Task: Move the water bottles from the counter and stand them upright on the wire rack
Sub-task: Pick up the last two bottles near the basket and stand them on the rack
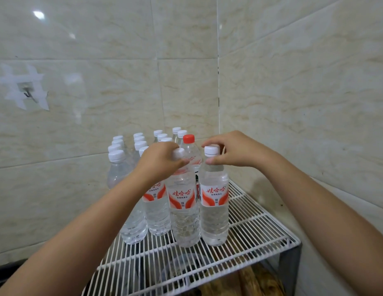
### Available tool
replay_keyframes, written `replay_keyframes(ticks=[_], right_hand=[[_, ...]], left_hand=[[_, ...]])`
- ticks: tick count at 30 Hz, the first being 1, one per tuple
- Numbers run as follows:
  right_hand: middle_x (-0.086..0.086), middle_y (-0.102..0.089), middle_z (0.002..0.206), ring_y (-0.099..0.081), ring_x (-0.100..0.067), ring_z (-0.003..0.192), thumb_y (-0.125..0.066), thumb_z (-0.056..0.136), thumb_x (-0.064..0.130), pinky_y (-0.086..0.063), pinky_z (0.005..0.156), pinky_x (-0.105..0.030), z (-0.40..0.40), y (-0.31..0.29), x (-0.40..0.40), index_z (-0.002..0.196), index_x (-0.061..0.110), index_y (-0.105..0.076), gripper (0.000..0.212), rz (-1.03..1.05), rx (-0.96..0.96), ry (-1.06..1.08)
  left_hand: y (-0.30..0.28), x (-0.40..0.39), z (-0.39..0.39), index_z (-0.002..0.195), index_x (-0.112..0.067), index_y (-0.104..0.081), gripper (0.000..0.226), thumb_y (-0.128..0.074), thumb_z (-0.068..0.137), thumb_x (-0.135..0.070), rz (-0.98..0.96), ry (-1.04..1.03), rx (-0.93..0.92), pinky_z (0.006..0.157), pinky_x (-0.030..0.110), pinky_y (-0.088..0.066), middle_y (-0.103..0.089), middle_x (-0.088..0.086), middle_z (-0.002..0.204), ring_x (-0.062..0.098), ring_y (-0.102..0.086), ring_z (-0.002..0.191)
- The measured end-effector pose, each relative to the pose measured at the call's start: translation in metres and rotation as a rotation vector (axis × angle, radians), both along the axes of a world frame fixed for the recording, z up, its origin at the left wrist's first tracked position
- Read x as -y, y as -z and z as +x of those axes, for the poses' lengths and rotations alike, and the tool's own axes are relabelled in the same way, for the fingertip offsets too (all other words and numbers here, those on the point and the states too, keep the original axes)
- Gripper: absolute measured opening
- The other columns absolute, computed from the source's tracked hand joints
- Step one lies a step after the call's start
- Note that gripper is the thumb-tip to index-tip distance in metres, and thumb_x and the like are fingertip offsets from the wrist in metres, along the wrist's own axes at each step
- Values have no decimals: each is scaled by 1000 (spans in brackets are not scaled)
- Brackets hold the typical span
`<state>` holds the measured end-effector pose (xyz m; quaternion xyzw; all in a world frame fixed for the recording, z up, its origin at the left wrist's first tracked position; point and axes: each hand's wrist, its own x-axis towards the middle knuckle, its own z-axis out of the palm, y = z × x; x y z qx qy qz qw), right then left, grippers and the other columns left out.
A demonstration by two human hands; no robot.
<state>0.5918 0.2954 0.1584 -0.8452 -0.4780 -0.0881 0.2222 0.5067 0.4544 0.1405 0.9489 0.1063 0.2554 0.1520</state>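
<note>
Several clear water bottles with white caps and red-and-white labels stand upright on the white wire rack [256, 227] in the tiled corner. My left hand [159, 162] grips the neck of the front middle bottle [183, 214], covering most of its cap. My right hand [233, 151] pinches the neck of the front right bottle [214, 210], fingers curled round its white cap. Both bottles stand with their bases on the rack. A bottle with a red cap [188, 138] stands just behind them. My left forearm hides part of the row to the left.
Tiled walls close in behind and to the right of the rack. The rack's front and right wires are bare. Dark shapes and wooden items [250, 283] lie on a lower level under the wires. A taped hook [26, 92] sticks to the left wall.
</note>
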Motion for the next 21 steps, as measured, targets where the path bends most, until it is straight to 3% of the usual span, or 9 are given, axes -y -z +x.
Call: replay_keyframes(ticks=[4,9,12,18,21], right_hand=[[-7,-63,121,-58,-20,104,-64,84,20,-44,88,-29,-4,0,-12,123,16,-58,40,30,24,68],[-9,-61,126,-56,-24,114,-62,84,16,-43,92,-29,9,0,-32,124,12,-57,40,90,18,129],[-11,-64,120,-58,-25,109,-61,85,16,-44,87,-30,21,7,-42,123,13,-59,38,119,18,146],[-10,-63,82,-52,-19,77,-58,86,13,-36,62,-25,31,26,-55,97,2,-67,17,299,2,149],[-17,-69,89,-59,-28,82,-58,87,15,-39,69,-27,32,36,-59,104,4,-65,22,355,38,135]], left_hand=[[-1,1,7,82,-6,-57,21,-59,88,-26,-32,-60,59,50,24,-30,-50,1,66,20,-48,72],[-8,-2,24,100,-4,-60,24,-56,90,-26,-7,-129,49,67,28,-35,-62,11,92,24,-53,85],[-7,-4,31,101,-4,-60,25,-57,90,-26,24,-150,11,71,28,-39,-66,13,102,24,-56,87],[1,-9,36,99,-4,-60,24,-57,90,-26,63,-172,14,70,30,-40,-65,13,98,27,-59,95],[4,-12,36,95,-3,-60,24,-57,90,-27,74,-201,47,67,28,-36,-64,12,92,27,-59,92]])
